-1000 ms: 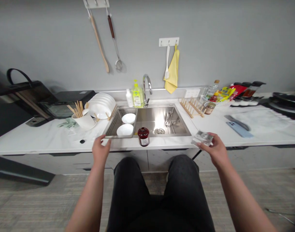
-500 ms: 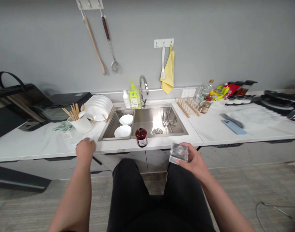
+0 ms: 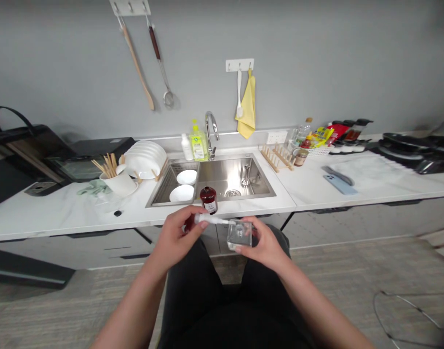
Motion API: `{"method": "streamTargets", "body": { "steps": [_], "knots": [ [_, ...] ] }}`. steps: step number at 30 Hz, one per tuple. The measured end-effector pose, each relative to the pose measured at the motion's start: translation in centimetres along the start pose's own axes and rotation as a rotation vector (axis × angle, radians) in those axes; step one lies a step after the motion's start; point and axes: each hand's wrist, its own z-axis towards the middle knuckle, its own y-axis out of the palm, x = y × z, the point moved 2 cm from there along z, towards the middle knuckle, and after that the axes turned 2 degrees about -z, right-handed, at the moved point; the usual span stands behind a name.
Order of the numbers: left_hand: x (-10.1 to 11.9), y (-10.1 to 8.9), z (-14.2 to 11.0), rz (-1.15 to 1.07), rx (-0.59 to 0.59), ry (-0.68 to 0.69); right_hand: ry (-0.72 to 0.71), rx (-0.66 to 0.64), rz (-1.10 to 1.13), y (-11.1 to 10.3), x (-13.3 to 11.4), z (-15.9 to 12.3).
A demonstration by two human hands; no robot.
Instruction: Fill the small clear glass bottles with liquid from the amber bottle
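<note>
The left hand (image 3: 177,237) pinches a white stick (image 3: 210,220), while the right hand (image 3: 267,245) grips a clear glass bottle (image 3: 239,237). A slip on the smooth glass could drop it to the floor (image 3: 353,276).
</note>
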Motion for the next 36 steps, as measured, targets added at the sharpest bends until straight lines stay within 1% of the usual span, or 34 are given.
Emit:
{"method": "streamTargets", "body": {
  "steps": [3,5,8,12,15,17,18,22,23,24,27,30,33,36],
  "knots": [
    [2.2,0.1,1.1,0.102,-0.128,0.045,-0.026,0.001,-0.009,0.6,-0.6,-0.5],
    [3.2,0.2,1.6,0.18,-0.226,0.061,-0.043,0.003,-0.022,0.9,-0.9,-0.8],
    [4.6,0.9,2.1,0.308,-0.338,0.086,-0.076,0.007,-0.059,1.1,-1.3,-1.1],
    [5.9,3.0,2.7,0.514,-0.501,0.148,-0.096,0.004,-0.105,1.4,-1.9,-1.1],
    [5.7,4.7,3.0,0.621,-0.588,0.128,-0.102,0.013,-0.116,1.6,-2.2,-1.0],
    [5.3,5.2,3.2,0.596,-0.613,0.118,-0.108,0.029,-0.117,1.5,-2.4,-0.9],
    [5.2,5.2,3.3,0.546,-0.629,0.137,-0.115,0.029,-0.119,1.4,-2.4,-0.9],
    [5.6,4.6,3.2,0.277,-0.725,0.357,-0.157,-0.001,-0.119,1.0,-2.5,-1.0],
    [5.7,4.5,3.1,0.227,-0.721,0.389,-0.169,-0.003,-0.112,1.0,-2.5,-1.0],
    [5.8,4.5,3.0,0.188,-0.697,0.391,-0.176,-0.001,-0.104,0.9,-2.5,-1.0],
    [5.2,4.9,2.5,0.135,-0.536,0.282,-0.166,-0.002,-0.096,0.9,-2.7,-1.1],
    [3.5,5.2,1.3,0.116,-0.387,0.205,-0.14,-0.012,-0.074,0.7,-3.0,-1.3],
    [2.1,4.9,0.1,0.0,-0.311,0.202,-0.107,-0.025,-0.015,0.4,-3.0,-1.4],
    [1.9,4.9,-0.6,-0.103,-0.282,0.186,-0.099,-0.039,0.018,0.3,-3.0,-1.3]
  ]
}}
